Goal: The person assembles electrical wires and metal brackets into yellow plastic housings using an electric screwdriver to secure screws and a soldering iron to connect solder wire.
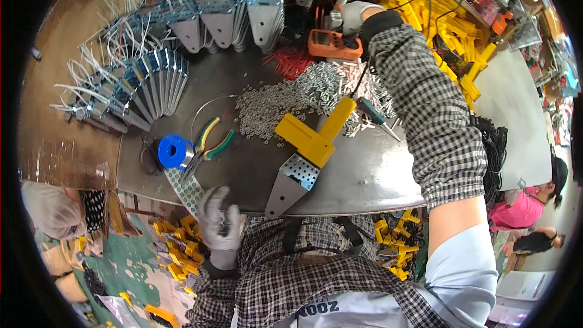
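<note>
My left hand, in a grey glove, hangs at the table's front edge with its fingers curved and apart, holding nothing visible. My right hand, gloved too, reaches to the far side beside an orange meter. Its fingers curl closed; what they hold is hidden. In front of me lies a yellow T-shaped plastic housing with a dark cable at its far end. A grey metal plate with a perforated part sticks out of its near end, toward the table edge.
Pliers and a blue solder spool lie left. Small nuts, white sleeves and a screwdriver lie mid-table. Metal plates with wires line the back left. Yellow housings fill the far right.
</note>
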A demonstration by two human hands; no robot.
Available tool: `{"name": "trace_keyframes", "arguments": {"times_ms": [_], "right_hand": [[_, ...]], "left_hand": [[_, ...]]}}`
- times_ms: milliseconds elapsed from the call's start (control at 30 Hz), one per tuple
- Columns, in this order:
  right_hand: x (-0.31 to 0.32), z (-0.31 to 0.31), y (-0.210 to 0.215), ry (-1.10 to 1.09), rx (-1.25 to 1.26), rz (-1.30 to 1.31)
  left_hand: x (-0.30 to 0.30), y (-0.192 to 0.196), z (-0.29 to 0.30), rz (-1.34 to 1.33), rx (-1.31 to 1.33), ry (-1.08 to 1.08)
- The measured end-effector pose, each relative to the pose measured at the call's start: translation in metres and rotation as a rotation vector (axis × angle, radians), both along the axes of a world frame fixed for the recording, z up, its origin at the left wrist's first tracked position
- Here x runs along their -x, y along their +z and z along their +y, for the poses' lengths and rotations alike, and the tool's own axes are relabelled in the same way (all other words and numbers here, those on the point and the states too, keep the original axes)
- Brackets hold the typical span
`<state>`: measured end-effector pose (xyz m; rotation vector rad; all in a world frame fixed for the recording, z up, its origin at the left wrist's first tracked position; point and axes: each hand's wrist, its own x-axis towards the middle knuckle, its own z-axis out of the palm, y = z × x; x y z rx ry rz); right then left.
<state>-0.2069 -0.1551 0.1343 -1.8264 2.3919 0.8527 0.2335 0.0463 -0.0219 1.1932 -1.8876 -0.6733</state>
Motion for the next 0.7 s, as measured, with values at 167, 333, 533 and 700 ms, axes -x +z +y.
{"name": "trace_keyframes", "arguments": {"times_ms": [167,333,533,700], "right_hand": [[0.019,0.005,-0.026,0.028,0.289,-0.082],[0.036,-0.003,-0.033,-0.024,0.256,-0.026],[0.022,-0.003,-0.027,0.030,0.100,-0.050],[0.025,0.000,-0.047,0.040,0.213,0.065]], "left_hand": [[-0.067,-0.039,0.002,0.231,-0.196,0.339],[-0.072,-0.045,-0.001,0.335,-0.215,0.476],[-0.094,-0.062,0.005,0.415,-0.331,0.504],[-0.107,-0.084,0.006,0.744,-0.606,0.465]]}}
